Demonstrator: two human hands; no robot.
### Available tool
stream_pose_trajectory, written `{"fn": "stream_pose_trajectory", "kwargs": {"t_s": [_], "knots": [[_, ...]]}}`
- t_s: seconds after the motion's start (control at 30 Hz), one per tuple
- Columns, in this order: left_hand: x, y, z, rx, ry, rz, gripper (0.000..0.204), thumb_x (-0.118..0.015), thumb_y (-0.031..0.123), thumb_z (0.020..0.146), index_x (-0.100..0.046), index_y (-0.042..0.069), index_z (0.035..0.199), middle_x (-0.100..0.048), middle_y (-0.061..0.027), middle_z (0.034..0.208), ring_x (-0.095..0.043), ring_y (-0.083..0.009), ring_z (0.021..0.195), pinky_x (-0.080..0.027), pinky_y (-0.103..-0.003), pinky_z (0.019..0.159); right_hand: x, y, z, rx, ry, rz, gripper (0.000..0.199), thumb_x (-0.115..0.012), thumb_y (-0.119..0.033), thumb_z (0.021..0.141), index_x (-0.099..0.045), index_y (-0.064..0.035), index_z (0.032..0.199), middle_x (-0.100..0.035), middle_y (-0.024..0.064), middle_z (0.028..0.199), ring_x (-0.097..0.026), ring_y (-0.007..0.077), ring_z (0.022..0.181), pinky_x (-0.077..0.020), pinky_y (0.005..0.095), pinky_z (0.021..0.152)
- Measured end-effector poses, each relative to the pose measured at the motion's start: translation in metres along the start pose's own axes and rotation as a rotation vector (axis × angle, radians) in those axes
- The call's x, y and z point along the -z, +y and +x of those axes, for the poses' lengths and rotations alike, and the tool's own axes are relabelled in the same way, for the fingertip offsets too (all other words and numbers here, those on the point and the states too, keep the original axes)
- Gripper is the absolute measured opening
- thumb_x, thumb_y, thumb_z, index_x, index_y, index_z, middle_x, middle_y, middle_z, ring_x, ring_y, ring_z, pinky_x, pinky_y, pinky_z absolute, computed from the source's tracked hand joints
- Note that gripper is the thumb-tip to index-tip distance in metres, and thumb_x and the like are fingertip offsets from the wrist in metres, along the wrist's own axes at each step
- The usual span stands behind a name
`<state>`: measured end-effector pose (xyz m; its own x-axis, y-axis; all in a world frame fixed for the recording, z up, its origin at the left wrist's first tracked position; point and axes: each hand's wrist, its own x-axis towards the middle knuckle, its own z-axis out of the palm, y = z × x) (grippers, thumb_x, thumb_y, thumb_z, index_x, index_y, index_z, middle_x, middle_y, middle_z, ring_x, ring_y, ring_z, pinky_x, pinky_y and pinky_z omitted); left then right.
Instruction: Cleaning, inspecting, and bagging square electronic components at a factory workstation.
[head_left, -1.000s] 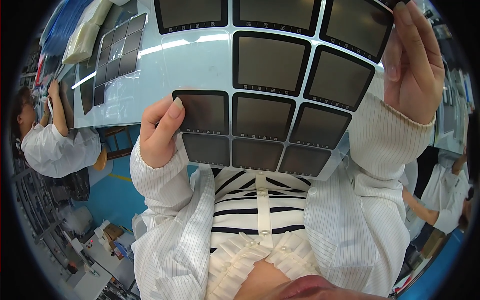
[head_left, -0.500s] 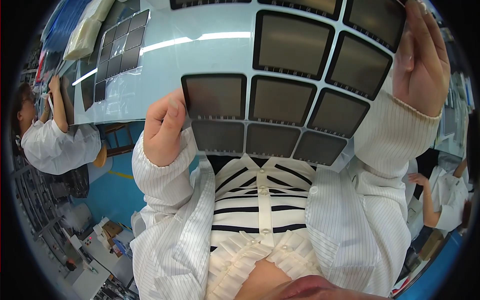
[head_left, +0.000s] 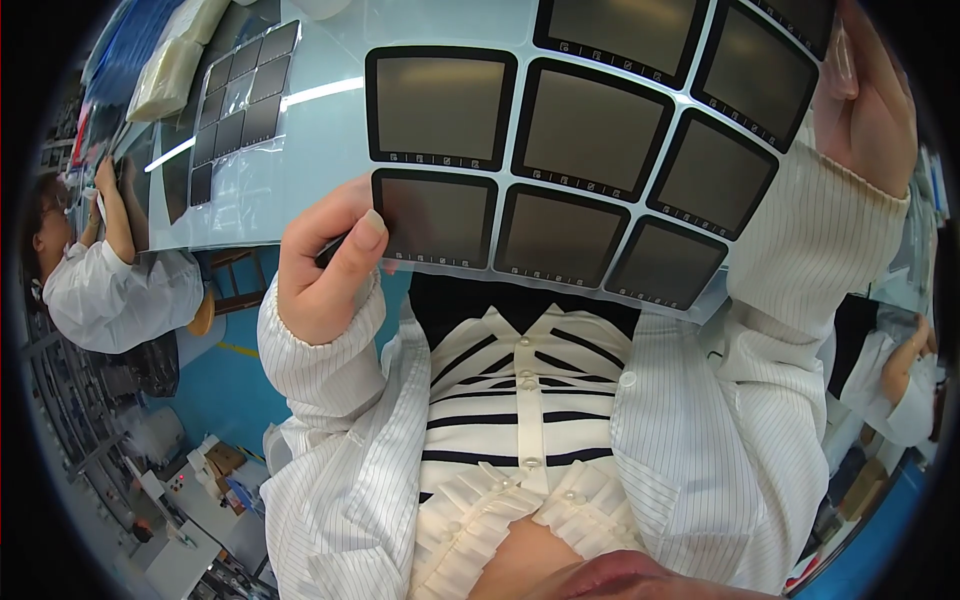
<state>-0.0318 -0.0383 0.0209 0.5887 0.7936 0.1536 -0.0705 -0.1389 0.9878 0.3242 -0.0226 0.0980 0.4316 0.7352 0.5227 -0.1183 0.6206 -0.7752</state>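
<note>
A large, thin sheet bearing several dark rectangular panels with black borders hangs in front of my chest. Pale gaps separate the panels, and small marks run along each panel's lower border. At its lower left edge my left hand pinches it, thumb on the near face and other fingers mostly behind. A small dark piece shows beside that thumb; I cannot tell what it is. My right hand holds the right edge higher up, its fingers partly cut by the dark rim of the picture. The sheet's top runs out of view.
Beyond the sheet lies a pale, glossy table. On its left part rests another sheet of dark panels, near yellowish-white packs and blue film. A co-worker sits at far left, another person at right.
The sheet has moved up, away from my chest, and its lower rows face me more fully. My right hand has shifted slightly right and down. The left hand keeps its hold at the lower left.
</note>
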Motion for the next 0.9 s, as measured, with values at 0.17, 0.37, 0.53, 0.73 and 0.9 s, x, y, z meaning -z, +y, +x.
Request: {"fn": "stream_pose_trajectory", "kwargs": {"t_s": [0.17, 0.37, 0.53, 0.73, 0.9], "knots": [[0.001, 0.000, 0.001, -0.009, -0.012, 0.018, 0.026, -0.051, 0.020, 0.096, -0.062, -0.003, 0.090, -0.062, -0.0092, 0.088, -0.049, -0.0102, 0.063, -0.037, -0.023, 0.055, -0.003, -0.001, -0.001, 0.021, 0.058, -0.068, 0.017, -0.055, -0.008, 0.094, -0.062, 0.0008, 0.107, -0.069, 0.0072, 0.083, -0.045, 0.0041, 0.041, -0.0352, 0.0144, 0.039], [0.000, 0.000, 0.001, -0.019, -0.035, 0.029, 0.027, -0.051, 0.020, 0.095, -0.061, -0.002, 0.083, -0.059, -0.0077, 0.080, -0.046, -0.0101, 0.061, -0.035, -0.024, 0.055, -0.001, 0.000, -0.002, 0.022, 0.058, -0.110, 0.020, -0.054, -0.008, 0.095, -0.061, 0.0021, 0.111, -0.068, 0.0082, 0.089, -0.044, 0.0042, 0.044, -0.0345, 0.0140, 0.041], [-0.004, 0.002, 0.004, -0.049, -0.081, 0.080, 0.030, -0.053, 0.019, 0.094, -0.052, 0.001, 0.070, -0.049, -0.0050, 0.069, -0.042, -0.0116, 0.060, -0.033, -0.026, 0.056, 0.006, -0.002, -0.001, 0.026, 0.063, -0.140, 0.022, -0.054, -0.007, 0.095, -0.060, 0.0032, 0.114, -0.067, 0.0090, 0.094, -0.043, 0.0042, 0.047, -0.0339, 0.0137, 0.044], [-0.023, 0.000, 0.006, -0.097, -0.098, 0.033, 0.029, -0.055, 0.016, 0.092, -0.051, 0.000, 0.069, -0.047, -0.0052, 0.067, -0.041, -0.0144, 0.061, -0.033, -0.029, 0.058, 0.011, -0.006, -0.001, 0.036, 0.089, -0.208, 0.025, -0.053, -0.007, 0.095, -0.058, 0.0045, 0.117, -0.067, 0.0100, 0.100, -0.042, 0.0043, 0.050, -0.0332, 0.0134, 0.046], [-0.026, 0.005, 0.009, -0.063, -0.196, 0.074, 0.027, -0.057, 0.013, 0.091, -0.053, -0.001, 0.068, -0.046, -0.0067, 0.068, -0.042, -0.0156, 0.060, -0.034, -0.028, 0.057, 0.022, -0.014, -0.003, 0.043, 0.160, -0.308, 0.028, -0.052, -0.007, 0.096, -0.057, 0.0056, 0.120, -0.066, 0.0108, 0.105, -0.041, 0.0043, 0.053, -0.0326, 0.0131, 0.049]]}}
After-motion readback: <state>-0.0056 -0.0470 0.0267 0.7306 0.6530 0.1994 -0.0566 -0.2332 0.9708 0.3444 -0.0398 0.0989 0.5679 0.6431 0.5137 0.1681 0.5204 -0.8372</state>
